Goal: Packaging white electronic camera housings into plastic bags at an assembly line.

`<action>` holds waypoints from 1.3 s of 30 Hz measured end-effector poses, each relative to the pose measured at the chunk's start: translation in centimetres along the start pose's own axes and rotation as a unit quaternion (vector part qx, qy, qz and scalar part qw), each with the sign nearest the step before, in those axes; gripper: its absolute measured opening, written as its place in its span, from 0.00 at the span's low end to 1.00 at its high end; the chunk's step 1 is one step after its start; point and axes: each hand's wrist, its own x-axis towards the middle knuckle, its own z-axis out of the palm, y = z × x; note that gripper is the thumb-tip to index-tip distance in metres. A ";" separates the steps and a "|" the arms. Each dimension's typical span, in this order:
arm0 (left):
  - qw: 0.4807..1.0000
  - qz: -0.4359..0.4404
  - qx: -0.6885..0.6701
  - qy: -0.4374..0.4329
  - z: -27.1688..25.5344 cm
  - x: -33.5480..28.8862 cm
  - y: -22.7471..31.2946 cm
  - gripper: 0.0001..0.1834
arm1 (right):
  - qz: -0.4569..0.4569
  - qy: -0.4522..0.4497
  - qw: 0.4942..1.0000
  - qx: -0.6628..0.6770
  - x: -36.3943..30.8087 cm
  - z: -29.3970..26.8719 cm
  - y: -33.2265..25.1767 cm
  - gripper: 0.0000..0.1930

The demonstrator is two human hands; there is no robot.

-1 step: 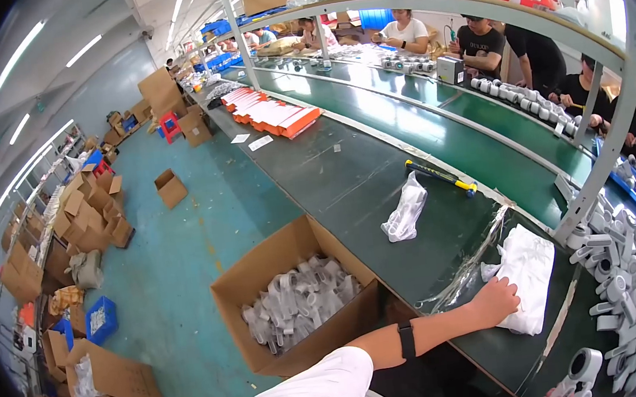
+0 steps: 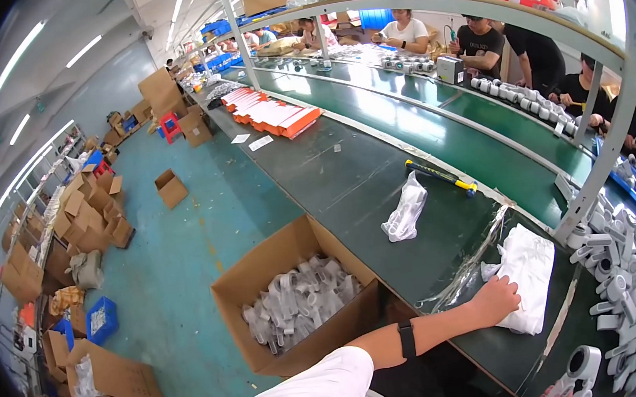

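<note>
My left hand (image 2: pixel 505 297) reaches across the dark green bench with its fingers curled onto a stack of thin white plastic bags (image 2: pixel 531 273), gripping the near-left side. At the lower right edge, my right hand (image 2: pixel 560 396) shows only in part; it holds a grey-white plastic part (image 2: pixel 583 364) with a round ring at one end. Right beside it lies a large heap of similar grey-white parts (image 2: pixel 626 290). A white-wrapped item (image 2: pixel 406 208) rests on the bench beyond the bags, with a yellow-and-black tool (image 2: pixel 441 178) just behind it.
An open cardboard box (image 2: pixel 243 299) of bagged clear-white pieces stands against the bench's left side. A metal post (image 2: pixel 611 144) rises from the bench near the heap, supporting an overhead shelf (image 2: pixel 421 0). Orange-and-white flat boxes (image 2: pixel 270 113) lie farther along. Several people work across the belt (image 2: pixel 434 120).
</note>
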 end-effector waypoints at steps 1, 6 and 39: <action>1.000 -0.002 -0.008 0.017 -0.3 0.1 0.1 0.09 | -0.016 -0.034 0.999 -0.007 -0.1 0.3 0.4 0.17; 0.999 0.019 -0.023 0.012 -2.0 0.3 1.2 0.09 | -0.215 -0.131 0.951 -0.181 -0.1 1.5 1.7 0.18; 0.894 -0.169 -0.415 -0.021 -4.3 3.5 0.1 0.11 | 0.103 -0.094 0.958 0.250 -2.9 7.0 -1.4 0.18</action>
